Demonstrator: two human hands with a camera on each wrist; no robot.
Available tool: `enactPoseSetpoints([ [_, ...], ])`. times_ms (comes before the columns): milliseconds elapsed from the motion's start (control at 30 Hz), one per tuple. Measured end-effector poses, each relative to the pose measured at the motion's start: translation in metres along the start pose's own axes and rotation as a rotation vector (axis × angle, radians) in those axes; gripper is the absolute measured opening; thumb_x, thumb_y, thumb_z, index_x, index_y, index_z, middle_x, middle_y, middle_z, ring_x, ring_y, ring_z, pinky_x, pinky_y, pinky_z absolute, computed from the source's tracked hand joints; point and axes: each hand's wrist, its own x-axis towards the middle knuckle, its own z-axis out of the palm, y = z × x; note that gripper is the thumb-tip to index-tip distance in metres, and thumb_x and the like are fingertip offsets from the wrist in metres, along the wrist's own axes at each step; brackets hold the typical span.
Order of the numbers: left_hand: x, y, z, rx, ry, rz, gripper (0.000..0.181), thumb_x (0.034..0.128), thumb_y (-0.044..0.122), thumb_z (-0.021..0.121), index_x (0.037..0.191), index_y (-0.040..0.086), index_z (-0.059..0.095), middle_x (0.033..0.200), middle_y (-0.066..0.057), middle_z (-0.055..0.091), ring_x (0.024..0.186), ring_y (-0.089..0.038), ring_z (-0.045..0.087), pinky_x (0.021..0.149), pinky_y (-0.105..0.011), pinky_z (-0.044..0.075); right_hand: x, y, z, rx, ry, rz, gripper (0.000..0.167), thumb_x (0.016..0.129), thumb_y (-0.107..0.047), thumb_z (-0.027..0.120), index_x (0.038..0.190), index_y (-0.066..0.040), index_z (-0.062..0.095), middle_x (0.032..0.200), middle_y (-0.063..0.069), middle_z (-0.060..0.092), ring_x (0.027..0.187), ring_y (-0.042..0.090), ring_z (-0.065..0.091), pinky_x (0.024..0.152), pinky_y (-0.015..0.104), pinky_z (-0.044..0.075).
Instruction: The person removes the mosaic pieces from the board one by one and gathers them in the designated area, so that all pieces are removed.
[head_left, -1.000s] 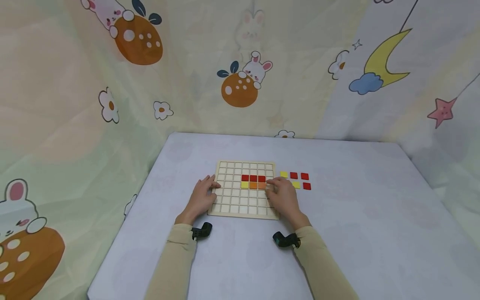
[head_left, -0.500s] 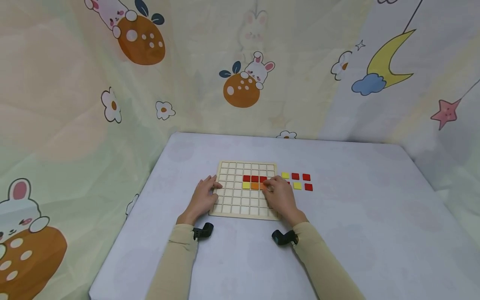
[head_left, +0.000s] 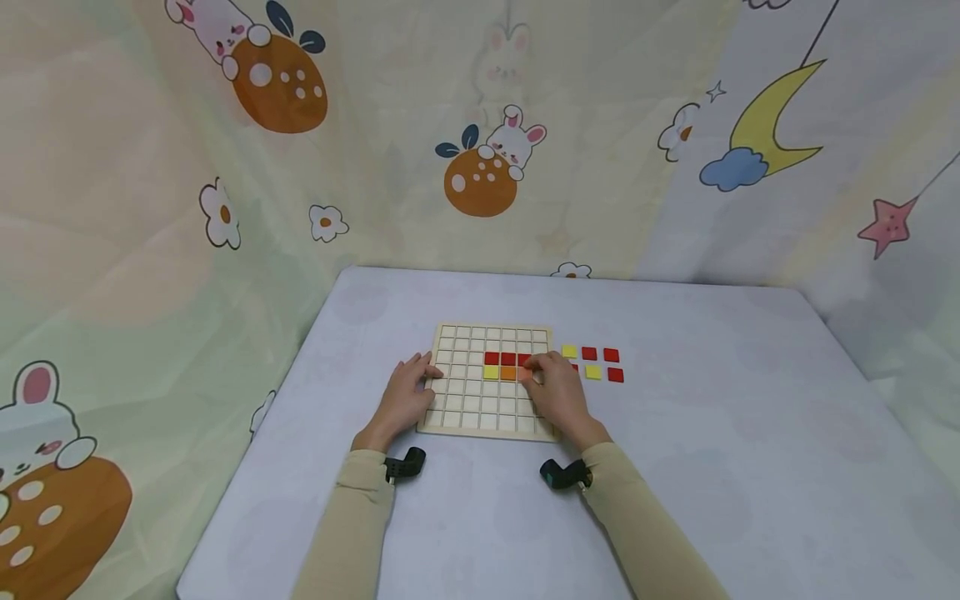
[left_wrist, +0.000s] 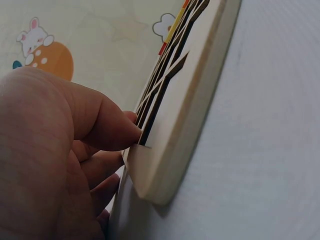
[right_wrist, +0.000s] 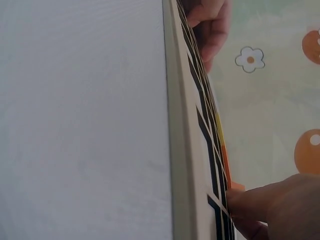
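Note:
A pale wooden grid board (head_left: 480,404) lies on the table. Its squares hold three red tiles (head_left: 507,359) in one row, with a yellow tile (head_left: 491,372) and an orange tile (head_left: 507,373) below them. My right hand (head_left: 560,398) pinches another orange tile (head_left: 524,374) at the row's right end. In the right wrist view, that orange tile (right_wrist: 238,186) stands out at the fingertips, slightly raised. My left hand (head_left: 400,402) rests at the board's left edge, thumb and fingers touching it, as the left wrist view also shows the hand (left_wrist: 65,135) there.
Right of the board lie loose yellow (head_left: 592,372) and red tiles (head_left: 611,355) in two short rows; one red tile (head_left: 575,367) is partly hidden by my right hand. A printed cloth (head_left: 600,183) hangs behind the white table (head_left: 712,417). Black wrist cameras (head_left: 406,465) are strapped on.
My right hand has shifted slightly left, now over the right-end orange tile, which looks raised. My left hand keeps its place at the board's edge.

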Motion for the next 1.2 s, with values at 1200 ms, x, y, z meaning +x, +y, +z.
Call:
enactPoseSetpoints([
  [1200,-0.001,-0.001,0.0,0.002,-0.001,0.014,0.034,0.0821,0.001,0.05,0.111,0.01,0.066,0.155,-0.01,0.037,0.147,-0.025,0.023,0.124,-0.037,0.003,-0.018,0.004,-0.014,-0.019,0.042,0.023,0.032,0.089,-0.019,0.071,0.119,-0.008,0.068,0.112,0.008,0.06,0.096,0.023,0.054,0.082,0.035,0.055],
])
